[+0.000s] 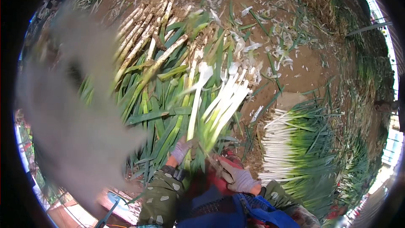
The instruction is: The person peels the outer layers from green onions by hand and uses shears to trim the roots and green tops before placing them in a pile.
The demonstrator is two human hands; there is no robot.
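Observation:
My left hand (182,149), in a pale, dirty glove, is closed around a green onion (193,120); its white stalk points away from me and its green leaves hang toward my lap. My right hand (238,175), gloved too, is closed beside it in front of my body. A dull, withered strip of leaf (214,163) runs into its fingers, partly hidden. Just right of the held onion lie several clean, white-stalked green onions (225,101) in a bunch. Under and behind them spreads a heap of soil-covered green onions (141,42).
To the right lies a long row of clean green onions (280,147), white ends toward me. Peeled skins (284,61) litter the brown soil (312,65). More onions (367,65) line the far right. A blurred grey shape (80,114) covers much of the left side.

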